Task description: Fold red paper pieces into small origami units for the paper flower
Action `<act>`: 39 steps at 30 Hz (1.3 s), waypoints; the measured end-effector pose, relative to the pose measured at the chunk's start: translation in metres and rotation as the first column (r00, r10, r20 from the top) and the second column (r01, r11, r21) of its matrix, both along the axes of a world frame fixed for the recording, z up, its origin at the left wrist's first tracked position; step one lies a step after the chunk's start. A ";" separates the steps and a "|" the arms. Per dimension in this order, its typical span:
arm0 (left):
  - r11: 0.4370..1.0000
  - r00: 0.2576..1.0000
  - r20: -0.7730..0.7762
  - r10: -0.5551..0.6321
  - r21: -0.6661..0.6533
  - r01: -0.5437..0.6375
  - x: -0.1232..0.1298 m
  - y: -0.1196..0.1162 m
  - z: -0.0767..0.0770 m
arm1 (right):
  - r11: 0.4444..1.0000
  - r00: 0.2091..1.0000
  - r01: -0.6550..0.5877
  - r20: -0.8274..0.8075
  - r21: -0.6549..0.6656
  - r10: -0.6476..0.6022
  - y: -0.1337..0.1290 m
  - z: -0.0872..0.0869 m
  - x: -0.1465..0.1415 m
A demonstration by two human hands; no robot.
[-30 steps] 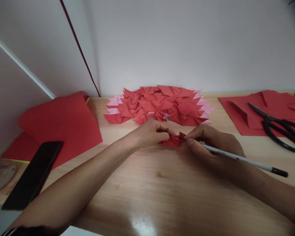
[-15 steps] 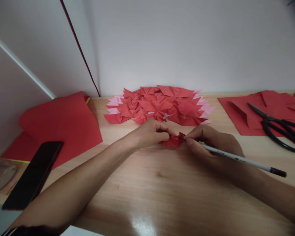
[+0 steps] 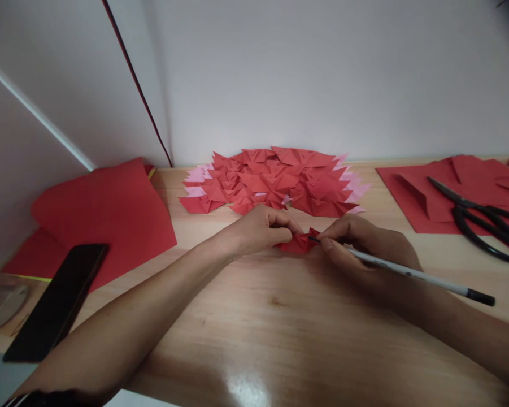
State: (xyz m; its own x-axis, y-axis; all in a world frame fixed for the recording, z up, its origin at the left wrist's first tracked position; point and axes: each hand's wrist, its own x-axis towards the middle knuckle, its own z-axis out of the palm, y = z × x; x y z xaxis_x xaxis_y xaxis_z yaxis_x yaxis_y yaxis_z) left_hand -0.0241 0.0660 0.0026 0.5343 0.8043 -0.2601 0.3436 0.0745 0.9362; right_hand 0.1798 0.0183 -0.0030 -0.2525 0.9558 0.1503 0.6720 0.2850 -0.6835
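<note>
Near the middle of the table, my left hand (image 3: 266, 229) pinches a small folded red paper piece (image 3: 297, 244) by its left side. My right hand (image 3: 364, 243) is closed around a white pen (image 3: 410, 272) with black ends. The pen's dark tip lies against the folded paper's right part, close to my right fingertips. My fingers hide parts of the paper on both sides. Just beyond my hands, several folded red and pink paper pieces (image 3: 271, 181) overlap in a pile against the wall.
Black-handled scissors (image 3: 461, 203) rest on red paper sheets (image 3: 400, 209) at the right. On the left, a black phone (image 3: 57, 305) lies partly over a large curled red sheet (image 3: 110, 215). A dark cord (image 3: 139, 85) runs down the wall (image 3: 322, 73). My left forearm crosses the wooden table (image 3: 254, 322).
</note>
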 end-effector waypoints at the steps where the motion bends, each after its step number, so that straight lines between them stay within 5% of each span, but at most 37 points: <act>1: 1.000 1.000 0.004 -0.005 0.002 0.005 0.000 0.000 0.000 | 1.000 1.000 0.002 0.001 0.001 -0.002 0.000 0.000 0.000; 39: 1.000 1.000 0.003 0.012 -0.006 -0.012 0.001 0.001 -0.001 | 0.999 1.000 -0.012 -0.003 0.032 0.012 0.001 0.000 0.000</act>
